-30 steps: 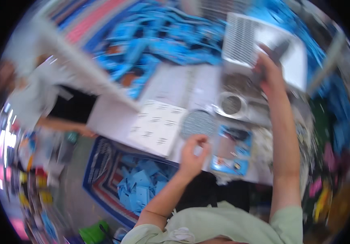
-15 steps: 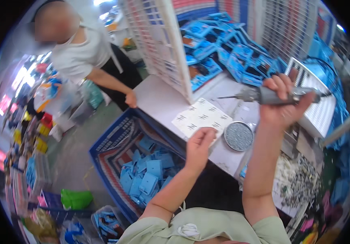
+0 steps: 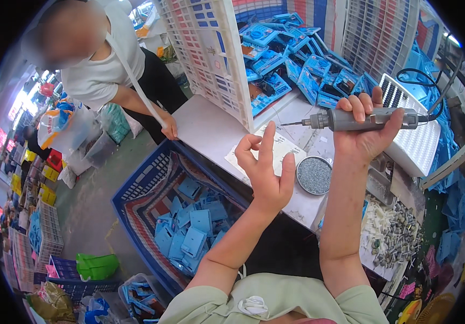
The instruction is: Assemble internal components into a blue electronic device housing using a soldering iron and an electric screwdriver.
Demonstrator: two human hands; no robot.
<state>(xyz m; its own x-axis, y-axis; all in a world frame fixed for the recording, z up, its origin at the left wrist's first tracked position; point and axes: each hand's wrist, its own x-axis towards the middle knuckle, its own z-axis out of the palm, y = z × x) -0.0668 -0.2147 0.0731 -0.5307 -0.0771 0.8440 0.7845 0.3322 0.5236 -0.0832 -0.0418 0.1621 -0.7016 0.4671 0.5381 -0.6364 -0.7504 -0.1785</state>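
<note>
My right hand (image 3: 363, 129) is wrapped round a grey electric screwdriver (image 3: 346, 120), raised over the table with its thin bit pointing left. A cable leaves its rear end. My left hand (image 3: 269, 173) is held up with fingers spread and nothing in it, over a white sheet with dark marks (image 3: 292, 148) that it partly hides. Just right of that hand lies a round dish of small grey screws (image 3: 314, 175). Behind, a pile of blue plastic casings (image 3: 319, 75) with dark and brown parts inside lies beside a white plastic crate (image 3: 211, 59).
Below the table's left edge is a blue basket (image 3: 130, 186) with a striped liner and light-blue casings (image 3: 196, 237). A co-worker (image 3: 113, 75) stands at the far left, one hand at the table corner. A white tray (image 3: 413, 129) and loose small metal parts (image 3: 394, 232) lie right.
My left hand has lifted from the white sheet and its fingers have spread. The screwdriver stays in my right hand, shifted slightly left. The co-worker leans closer, with a pale strip now at the hand.
</note>
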